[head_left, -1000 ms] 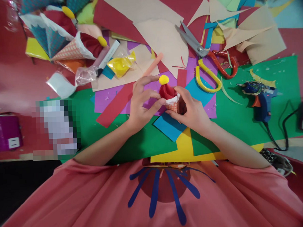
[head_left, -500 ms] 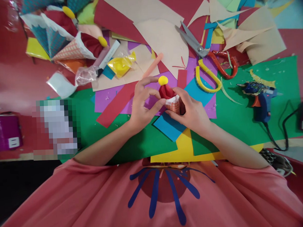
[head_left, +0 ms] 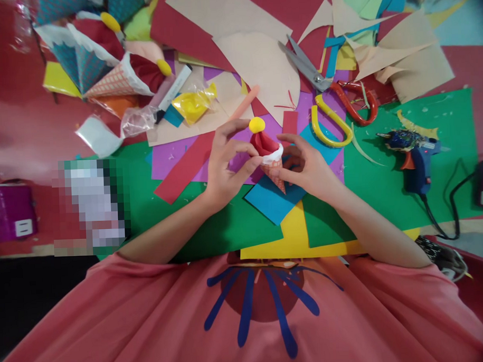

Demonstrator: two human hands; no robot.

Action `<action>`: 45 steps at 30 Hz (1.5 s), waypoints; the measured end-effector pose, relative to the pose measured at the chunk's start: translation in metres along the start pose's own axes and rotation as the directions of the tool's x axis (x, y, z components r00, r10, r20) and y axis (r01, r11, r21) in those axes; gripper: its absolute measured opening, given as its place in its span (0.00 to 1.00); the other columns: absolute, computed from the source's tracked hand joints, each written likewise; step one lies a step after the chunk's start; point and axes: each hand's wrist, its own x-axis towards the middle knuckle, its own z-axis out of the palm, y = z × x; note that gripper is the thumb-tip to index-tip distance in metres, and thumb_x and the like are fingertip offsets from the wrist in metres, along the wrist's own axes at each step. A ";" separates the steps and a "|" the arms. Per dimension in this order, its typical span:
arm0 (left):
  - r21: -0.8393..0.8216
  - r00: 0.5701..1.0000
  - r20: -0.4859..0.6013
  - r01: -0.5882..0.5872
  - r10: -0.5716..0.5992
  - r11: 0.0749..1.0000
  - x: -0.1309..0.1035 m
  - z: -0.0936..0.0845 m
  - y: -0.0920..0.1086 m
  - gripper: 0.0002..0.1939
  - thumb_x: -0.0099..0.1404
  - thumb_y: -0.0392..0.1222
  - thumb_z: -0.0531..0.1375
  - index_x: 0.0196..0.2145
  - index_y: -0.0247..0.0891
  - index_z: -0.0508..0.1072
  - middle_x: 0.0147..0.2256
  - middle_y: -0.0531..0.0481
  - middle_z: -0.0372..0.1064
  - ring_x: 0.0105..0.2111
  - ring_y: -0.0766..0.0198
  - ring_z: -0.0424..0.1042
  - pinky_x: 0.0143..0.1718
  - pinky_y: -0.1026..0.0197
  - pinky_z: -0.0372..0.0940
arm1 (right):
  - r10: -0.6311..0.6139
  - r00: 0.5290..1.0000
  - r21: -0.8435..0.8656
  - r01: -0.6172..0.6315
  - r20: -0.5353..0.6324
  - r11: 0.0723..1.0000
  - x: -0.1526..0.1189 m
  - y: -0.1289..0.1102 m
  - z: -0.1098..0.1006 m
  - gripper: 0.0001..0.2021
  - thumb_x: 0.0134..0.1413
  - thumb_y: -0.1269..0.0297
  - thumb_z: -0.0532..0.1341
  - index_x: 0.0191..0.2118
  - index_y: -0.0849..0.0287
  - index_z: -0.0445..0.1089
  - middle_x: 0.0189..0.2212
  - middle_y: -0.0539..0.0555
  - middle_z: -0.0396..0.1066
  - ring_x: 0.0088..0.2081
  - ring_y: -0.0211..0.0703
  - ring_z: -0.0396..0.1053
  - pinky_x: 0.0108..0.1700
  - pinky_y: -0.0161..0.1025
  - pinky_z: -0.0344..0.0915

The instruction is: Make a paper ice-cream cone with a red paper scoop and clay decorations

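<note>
A small paper cone with an orange-and-white grid pattern is upright, point down, above the sheets in the middle. Its mouth has a white ruffled edge, with folded dark red material inside and a yellow ball at the top. My left hand pinches the white edge from the left between thumb and fingers. On the cone's right side, my right hand has its fingers apart, loosely curved. Its thumb tip lies against or just in front of the cone's wall; I cannot tell if it presses.
Large scissors lie spread beyond my right hand. A blue glue gun with a cord rests on the green sheet at right. Finished-looking cones, a marker and a yellow packet lie far left. Paper scraps cover the back.
My right hand has loosened from around the cone and shifted slightly right, baring the cone's lower tip. My left hand keeps its pinch; the yellow ball has moved slightly left and up.
</note>
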 end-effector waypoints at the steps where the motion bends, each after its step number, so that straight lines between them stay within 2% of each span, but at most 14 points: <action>1: -0.011 1.000 -0.003 -0.003 0.003 1.000 0.000 0.000 0.000 0.08 0.67 0.51 0.60 0.36 0.47 0.72 0.52 0.50 0.67 0.56 0.58 0.69 0.58 0.48 0.69 | 0.011 0.999 0.067 -0.014 0.044 0.998 0.001 0.000 -0.001 0.30 0.50 0.50 0.68 0.55 0.55 0.60 0.36 0.52 0.74 0.32 0.41 0.73 0.31 0.39 0.70; 4: -0.063 0.999 0.007 -0.039 0.039 0.997 0.001 -0.001 0.001 0.06 0.68 0.50 0.60 0.40 0.50 0.73 0.53 0.52 0.67 0.57 0.59 0.69 0.58 0.49 0.69 | 0.056 0.990 0.239 -0.085 0.127 0.967 0.004 -0.001 -0.001 0.30 0.47 0.50 0.70 0.52 0.57 0.61 0.34 0.51 0.74 0.32 0.40 0.72 0.27 0.36 0.68; 7: -0.096 0.999 0.008 -0.043 0.044 0.994 0.001 -0.001 0.001 0.10 0.67 0.48 0.61 0.46 0.51 0.71 0.54 0.51 0.67 0.57 0.59 0.68 0.59 0.49 0.68 | 0.103 0.985 0.369 -0.148 0.141 0.918 0.005 -0.002 0.001 0.32 0.42 0.49 0.72 0.49 0.57 0.62 0.35 0.51 0.73 0.30 0.38 0.70 0.22 0.33 0.66; 9: -0.093 0.999 0.002 -0.051 0.051 0.994 0.001 -0.001 0.000 0.11 0.66 0.47 0.62 0.46 0.51 0.70 0.54 0.50 0.67 0.58 0.58 0.68 0.59 0.49 0.68 | 0.107 0.984 0.392 -0.154 0.139 0.907 0.005 -0.002 0.002 0.31 0.41 0.48 0.72 0.48 0.56 0.62 0.35 0.51 0.72 0.30 0.38 0.70 0.22 0.33 0.67; 17: -0.088 0.995 -0.022 -0.098 0.096 0.991 0.000 0.000 -0.003 0.11 0.64 0.42 0.64 0.45 0.51 0.72 0.53 0.52 0.68 0.56 0.60 0.70 0.58 0.53 0.68 | 0.074 0.987 0.354 -0.120 0.140 0.927 0.004 0.000 0.002 0.32 0.43 0.45 0.71 0.49 0.55 0.61 0.34 0.49 0.71 0.28 0.36 0.69 0.24 0.34 0.70; 23: -0.038 0.990 -0.036 -0.135 0.134 0.990 0.001 0.000 0.000 0.08 0.65 0.43 0.63 0.43 0.49 0.74 0.52 0.52 0.69 0.55 0.59 0.71 0.56 0.50 0.71 | 0.035 0.993 0.243 -0.061 0.112 0.968 0.002 0.002 0.002 0.33 0.45 0.42 0.69 0.51 0.54 0.61 0.36 0.51 0.71 0.32 0.40 0.71 0.27 0.37 0.72; 28: -0.006 0.994 -0.022 -0.110 0.110 0.994 0.001 -0.001 0.001 0.06 0.67 0.47 0.62 0.42 0.50 0.73 0.52 0.52 0.69 0.55 0.58 0.71 0.55 0.48 0.71 | 0.036 0.997 0.189 -0.049 0.068 0.981 0.001 -0.001 0.003 0.32 0.45 0.43 0.69 0.51 0.54 0.62 0.38 0.53 0.72 0.32 0.42 0.71 0.28 0.40 0.72; 32: -0.006 0.991 -0.005 -0.133 0.133 0.991 0.000 -0.002 0.003 0.10 0.66 0.50 0.62 0.45 0.53 0.72 0.53 0.53 0.68 0.55 0.59 0.70 0.56 0.50 0.70 | 0.027 0.998 0.160 -0.036 0.056 0.987 0.000 -0.004 0.003 0.30 0.46 0.45 0.69 0.50 0.54 0.62 0.38 0.54 0.72 0.31 0.41 0.71 0.26 0.39 0.70; 38: 0.039 0.990 0.025 -0.139 0.138 0.990 -0.001 -0.003 0.004 0.07 0.67 0.50 0.61 0.44 0.55 0.72 0.54 0.55 0.67 0.55 0.58 0.71 0.56 0.48 0.70 | 0.002 1.000 0.116 -0.003 0.016 0.993 -0.001 -0.008 0.005 0.28 0.46 0.43 0.68 0.48 0.54 0.63 0.37 0.54 0.73 0.31 0.43 0.70 0.29 0.41 0.69; 42: 0.038 0.982 -0.011 -0.186 0.187 0.982 0.000 -0.002 0.002 0.10 0.66 0.52 0.62 0.45 0.56 0.73 0.53 0.53 0.68 0.54 0.57 0.72 0.55 0.47 0.71 | -0.005 1.000 0.069 0.006 -0.016 0.998 -0.002 -0.007 0.004 0.29 0.46 0.42 0.69 0.48 0.53 0.61 0.34 0.52 0.71 0.29 0.41 0.68 0.28 0.41 0.67; 45: 0.012 0.988 0.014 -0.157 0.156 0.988 0.000 -0.003 0.002 0.09 0.65 0.52 0.62 0.44 0.56 0.73 0.54 0.52 0.67 0.55 0.56 0.71 0.57 0.47 0.69 | -0.040 0.998 0.038 0.042 -0.042 0.998 -0.002 -0.006 0.004 0.27 0.46 0.46 0.70 0.47 0.53 0.62 0.30 0.48 0.68 0.27 0.38 0.65 0.26 0.38 0.64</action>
